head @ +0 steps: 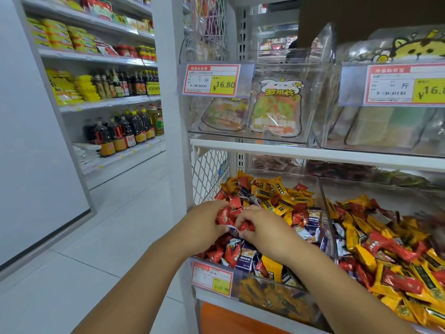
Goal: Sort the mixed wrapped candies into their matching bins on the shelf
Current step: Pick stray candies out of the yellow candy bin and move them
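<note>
- Candies (pixel 272 201), all wrapped, heaped in the left bin (pixel 277 300) down low, and both hands are in on top of the heap. See the grip?
- Left hand (pixel 204 225) has its fingers curled round a clutch of red candies (pixel 227 214). The right hand (pixel 263 229) has its fingertips pinched into the same clutch from the other side. So the reds sit squarely between the two palms, just above the pile.
- Any lie to them, lengthways?
- Bunched and crumpled, no single long axis I'd swear to. Four or five in the clutch, maybe; the fingers hide the rest.
- Count what else there is.
- Two hands, two bins at this level, three sorts of wrapper: red, yellow, and dark blue with white. Both bins look mixed, all three sorts in each. One price tag (pixel 212 279) on the left bin's front, two more up on the shelf (pixel 313 154) above.
- And where would the reds go?
- If it's the right bin (pixel 375 186), that lies off to the right of the hands, just past the clear divider (pixel 325 213), and the right hand is the nearer one. My guess is that either the left hand passes over its share, or both swing across together.
</note>
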The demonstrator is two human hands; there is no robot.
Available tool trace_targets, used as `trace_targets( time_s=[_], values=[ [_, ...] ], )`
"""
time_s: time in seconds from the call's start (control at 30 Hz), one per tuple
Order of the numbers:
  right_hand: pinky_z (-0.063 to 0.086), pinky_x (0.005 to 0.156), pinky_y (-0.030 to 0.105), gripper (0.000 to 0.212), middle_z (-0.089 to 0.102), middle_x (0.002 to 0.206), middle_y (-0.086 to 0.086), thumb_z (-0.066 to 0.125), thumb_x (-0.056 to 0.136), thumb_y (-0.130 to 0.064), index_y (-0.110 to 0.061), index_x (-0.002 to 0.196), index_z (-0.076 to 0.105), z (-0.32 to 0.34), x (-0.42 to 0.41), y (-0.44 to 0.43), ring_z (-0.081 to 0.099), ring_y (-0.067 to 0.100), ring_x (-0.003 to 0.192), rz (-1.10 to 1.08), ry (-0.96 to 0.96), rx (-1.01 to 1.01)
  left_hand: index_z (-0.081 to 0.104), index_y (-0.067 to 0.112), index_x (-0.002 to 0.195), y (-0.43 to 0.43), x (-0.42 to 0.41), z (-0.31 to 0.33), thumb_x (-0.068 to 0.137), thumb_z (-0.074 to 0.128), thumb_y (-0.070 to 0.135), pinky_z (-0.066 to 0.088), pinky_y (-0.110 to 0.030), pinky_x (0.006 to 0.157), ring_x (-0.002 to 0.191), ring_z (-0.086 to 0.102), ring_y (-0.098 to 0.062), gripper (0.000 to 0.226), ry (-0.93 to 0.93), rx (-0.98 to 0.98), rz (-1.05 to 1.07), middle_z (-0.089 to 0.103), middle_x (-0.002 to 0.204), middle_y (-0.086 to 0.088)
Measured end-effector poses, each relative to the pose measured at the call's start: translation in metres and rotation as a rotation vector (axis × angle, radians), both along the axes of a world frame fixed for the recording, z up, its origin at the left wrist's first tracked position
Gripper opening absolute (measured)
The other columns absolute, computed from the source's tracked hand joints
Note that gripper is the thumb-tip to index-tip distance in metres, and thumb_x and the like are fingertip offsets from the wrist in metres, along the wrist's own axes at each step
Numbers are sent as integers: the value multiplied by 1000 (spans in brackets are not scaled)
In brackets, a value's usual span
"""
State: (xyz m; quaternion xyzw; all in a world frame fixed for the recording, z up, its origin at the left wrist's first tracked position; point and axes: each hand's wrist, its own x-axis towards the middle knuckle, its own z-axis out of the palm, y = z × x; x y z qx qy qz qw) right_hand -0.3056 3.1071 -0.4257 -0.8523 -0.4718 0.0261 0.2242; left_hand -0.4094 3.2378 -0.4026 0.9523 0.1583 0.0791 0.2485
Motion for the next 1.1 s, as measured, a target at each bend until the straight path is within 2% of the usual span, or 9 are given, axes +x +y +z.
trace_targets(
  time_s=[0.07,0.17,0.33,0.47,0.57,0.67,0.77,0.93,1.1],
  values=[
    [41,83,26,20,50,110,-8,63,91,-25,-27,112,62,7,2,-7,52,16,108,-11,9,-15,36,27,146,0,3,-1,94,60,24,43,-33,101,119,54,-22,57,9,47,-11,48,142,-4],
    [45,87,27,30,50,132,-7,61,93,-24,-33,122,56,18,4,-16,54,16,110,-37,36,-39,35,30,146,-1,7,-4,96,56,25,42,-32,99,120,54,-22,54,7,99,-15,47,144,-2],
    [46,59,25,51,39,144,-4,57,93,-23,-35,139,37,24,8,-24,57,8,64,-72,53,-71,38,27,145,-9,16,-14,101,42,36,41,-29,96,122,52,-18,45,-80,59,23,52,140,-2],
    [50,73,28,53,42,143,-4,59,89,-26,-38,137,41,26,9,-19,60,13,87,-105,39,-29,45,32,140,-13,21,-22,91,60,44,45,-37,98,120,51,-19,53,-92,88,54,50,136,-1],
    [41,63,16,40,47,137,-5,58,92,-22,-36,130,53,29,13,-15,53,3,76,-83,62,60,50,28,135,-8,21,-24,86,67,30,46,-35,96,116,52,-18,52,-68,114,42,51,132,-1],
    [42,86,21,35,51,135,-4,58,93,-16,-30,125,60,35,13,-4,53,10,106,-56,22,126,55,27,127,-5,22,-26,87,66,22,45,-29,88,109,53,-18,42,-92,157,32,53,122,-1],
    [39,102,29,45,49,139,-2,56,92,-9,-26,134,54,34,16,19,47,18,125,23,-21,-73,59,28,125,-5,22,-28,87,67,27,42,-26,85,109,54,-19,38,-129,164,27,54,118,-1],
    [41,82,26,42,58,125,-1,62,87,-8,-23,126,58,25,21,31,53,18,107,70,-8,-293,63,32,124,-2,24,-32,87,66,35,45,-30,89,107,53,-21,36,-58,192,15,51,115,-3],
    [39,93,24,33,51,135,-4,64,89,-17,-28,120,60,23,22,1,49,17,120,-28,0,-164,70,24,113,0,22,-29,87,67,32,34,-19,89,111,49,-13,28,-142,107,-14,51,122,3]
  ],
)
